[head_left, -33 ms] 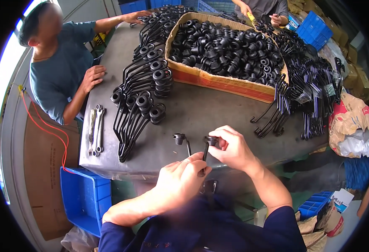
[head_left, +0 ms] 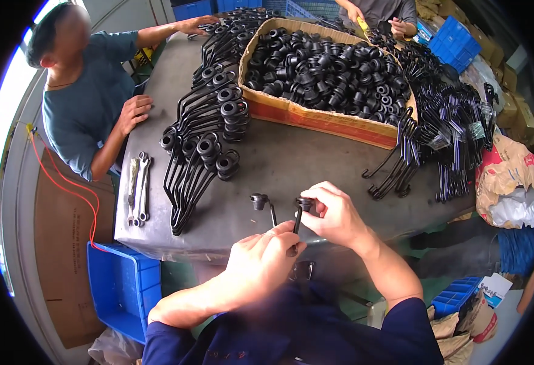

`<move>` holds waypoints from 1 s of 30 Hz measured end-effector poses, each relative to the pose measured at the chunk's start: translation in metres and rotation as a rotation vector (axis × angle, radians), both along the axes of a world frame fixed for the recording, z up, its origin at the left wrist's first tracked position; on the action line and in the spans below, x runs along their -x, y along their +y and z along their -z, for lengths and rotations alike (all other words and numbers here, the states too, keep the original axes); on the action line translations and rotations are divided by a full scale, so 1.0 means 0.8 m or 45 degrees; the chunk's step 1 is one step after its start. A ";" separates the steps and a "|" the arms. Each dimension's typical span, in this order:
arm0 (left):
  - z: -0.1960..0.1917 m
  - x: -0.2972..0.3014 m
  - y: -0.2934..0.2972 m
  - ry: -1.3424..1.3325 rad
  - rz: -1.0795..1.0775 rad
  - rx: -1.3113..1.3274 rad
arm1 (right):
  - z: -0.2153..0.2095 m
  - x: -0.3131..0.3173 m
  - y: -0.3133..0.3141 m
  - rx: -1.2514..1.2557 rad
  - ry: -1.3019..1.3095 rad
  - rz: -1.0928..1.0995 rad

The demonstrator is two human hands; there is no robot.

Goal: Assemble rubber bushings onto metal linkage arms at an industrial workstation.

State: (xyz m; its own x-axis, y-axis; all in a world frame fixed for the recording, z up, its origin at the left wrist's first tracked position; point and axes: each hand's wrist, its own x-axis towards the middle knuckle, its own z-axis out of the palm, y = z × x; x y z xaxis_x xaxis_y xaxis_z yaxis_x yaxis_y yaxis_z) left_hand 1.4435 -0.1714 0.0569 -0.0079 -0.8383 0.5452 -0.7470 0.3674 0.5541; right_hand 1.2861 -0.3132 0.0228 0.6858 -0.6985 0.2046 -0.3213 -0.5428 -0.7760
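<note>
My left hand (head_left: 260,258) is closed round a bent black metal rod (head_left: 273,214) near the table's front edge. Two ends of the rod rise from my fist. A black rubber bushing (head_left: 258,201) sits on the left end. At the tip of the right end is a second rubber bushing (head_left: 305,204), pinched between the thumb and fingers of my right hand (head_left: 335,214). Beyond my hands, an open cardboard box (head_left: 322,117) holds many loose black bushings (head_left: 322,67). Left of it lie rows of bent rods fitted with bushings (head_left: 197,158); bare black rods (head_left: 455,128) are heaped on the right.
Wrenches (head_left: 144,185) lie on the grey-covered table (head_left: 267,161) at the left. A person in a teal shirt (head_left: 90,97) rests a hand on the left edge. Another person's hands (head_left: 402,28) work at the far side. A blue bin (head_left: 124,292) stands lower left.
</note>
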 end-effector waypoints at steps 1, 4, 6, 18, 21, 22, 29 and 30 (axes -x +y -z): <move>0.000 0.000 -0.001 -0.002 0.006 0.016 | 0.002 -0.003 0.000 0.115 0.044 -0.013; -0.003 -0.001 -0.001 0.016 0.018 -0.016 | -0.005 -0.007 -0.005 0.198 0.148 -0.040; -0.004 -0.002 -0.004 0.038 0.011 -0.004 | -0.004 -0.007 -0.016 0.132 0.174 -0.090; -0.008 -0.007 -0.009 0.047 0.008 -0.007 | -0.087 -0.035 -0.020 0.209 -1.052 0.086; -0.010 -0.001 -0.012 0.033 0.055 -0.005 | 0.054 -0.080 -0.048 0.051 -0.553 0.145; -0.009 -0.004 -0.012 0.011 0.063 -0.007 | 0.052 -0.089 -0.047 -0.341 -0.456 0.300; 0.004 -0.030 0.011 0.066 0.016 0.021 | 0.037 -0.073 -0.060 -0.387 -0.571 0.210; 0.006 -0.034 0.021 0.064 -0.023 0.018 | 0.025 -0.058 -0.059 -0.381 -0.490 0.236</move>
